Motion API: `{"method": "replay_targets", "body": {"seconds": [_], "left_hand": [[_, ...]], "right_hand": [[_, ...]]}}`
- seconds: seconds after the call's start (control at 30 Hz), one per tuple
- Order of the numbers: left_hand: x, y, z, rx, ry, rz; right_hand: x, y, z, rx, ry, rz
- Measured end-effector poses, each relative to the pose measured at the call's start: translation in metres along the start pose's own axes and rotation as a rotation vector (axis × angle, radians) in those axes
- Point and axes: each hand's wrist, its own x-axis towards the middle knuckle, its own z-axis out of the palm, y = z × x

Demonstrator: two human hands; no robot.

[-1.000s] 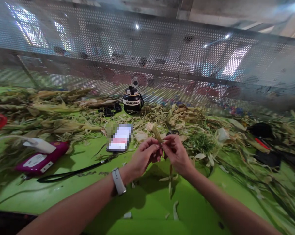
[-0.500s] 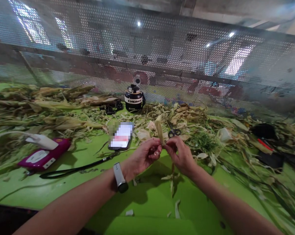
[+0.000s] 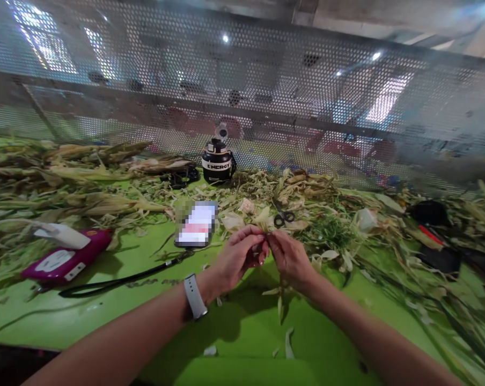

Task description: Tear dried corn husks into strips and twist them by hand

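Observation:
A pale yellow-green strip of corn husk (image 3: pixel 262 216) sticks up between my fingertips, bent over at the top. My left hand (image 3: pixel 242 254), with a pale watch strap on its wrist, pinches the husk's lower end. Pressed against it from the other side, my right hand (image 3: pixel 291 261) also grips that end, its fingertips touching the left ones. The part inside the fingers is hidden. Below the right hand shows another thin husk piece (image 3: pixel 281 306); whether it hangs or lies on the table I cannot tell. Dark-handled scissors (image 3: pixel 284 218) lie just beyond my hands.
On the green table (image 3: pixel 234 332) lie a phone (image 3: pixel 197 224) with a black strap and a purple power strip (image 3: pixel 67 254) with a white plug. A black bottle (image 3: pixel 217 162) stands behind. Heaps of dry husks (image 3: pixel 85 203) spread along a perforated metal screen (image 3: pixel 258 96).
The husk strip stood tall and upright before; now it is folded over and shows shorter above my fingers. My right hand has turned inward, closer to the left. The view has shifted slightly.

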Motion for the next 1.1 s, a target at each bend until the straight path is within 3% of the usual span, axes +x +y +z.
{"method": "replay_targets", "body": {"seconds": [0.1,0.3,0.57,0.7,0.97,1.1], "left_hand": [[-0.0014,0.0016,0.0012,0.066,0.032,0.051],[-0.0026,0.0068,0.004,0.309,0.02,0.192],[0.0012,0.0026,0.0002,0.051,0.089,-0.05],[0.0003,0.0036,0.0021,0.054,0.096,-0.01],[-0.0015,0.0018,0.0045,0.081,0.074,0.079],[-0.0008,0.0017,0.0044,0.002,0.107,0.049]], "right_hand": [[0.0028,-0.0023,-0.0044,0.059,0.001,0.072],[0.0032,-0.0061,-0.0072,0.115,0.013,0.07],[0.0008,0.0019,-0.0036,-0.143,0.019,-0.008],[0.0004,0.0028,-0.0033,-0.179,-0.025,-0.024],[-0.0001,-0.0042,-0.0006,0.046,-0.024,0.107],[0.0008,-0.0042,0.0,0.111,-0.01,0.122]]}}
